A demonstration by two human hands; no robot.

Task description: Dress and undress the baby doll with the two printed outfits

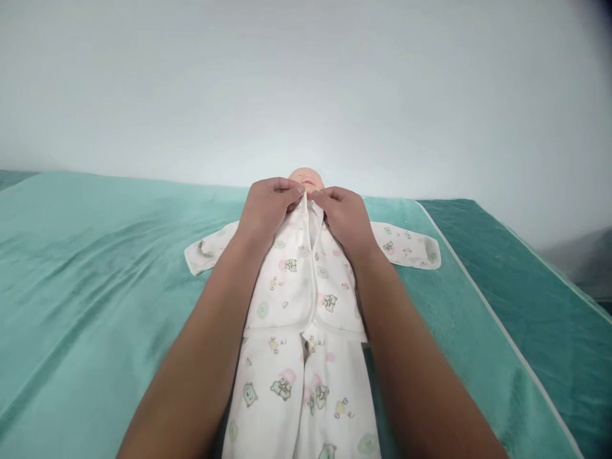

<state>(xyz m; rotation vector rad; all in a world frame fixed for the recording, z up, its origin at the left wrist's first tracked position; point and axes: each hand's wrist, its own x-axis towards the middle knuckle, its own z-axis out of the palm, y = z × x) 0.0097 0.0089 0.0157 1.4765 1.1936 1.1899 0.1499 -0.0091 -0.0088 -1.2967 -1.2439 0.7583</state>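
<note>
A baby doll [307, 177] lies on its back, its head at the far end and partly hidden behind my fingers. It wears a white long-sleeved baby shirt [287, 280] printed with small bears, and matching trousers [272, 401]. My left hand [272, 201] pinches the left edge of the shirt's front opening at the collar. At the opposite collar edge, my right hand [342, 213] has thumb and fingers closed on the fabric. Below the collar the two front panels meet, with a narrow gap at the top. Both sleeves stretch out sideways.
A light green blanket [109, 287] with some creases lies under the doll. To the right, past its pale edging, there is a darker green cover [535, 287]. A plain white wall [306, 83] rises right behind the doll's head.
</note>
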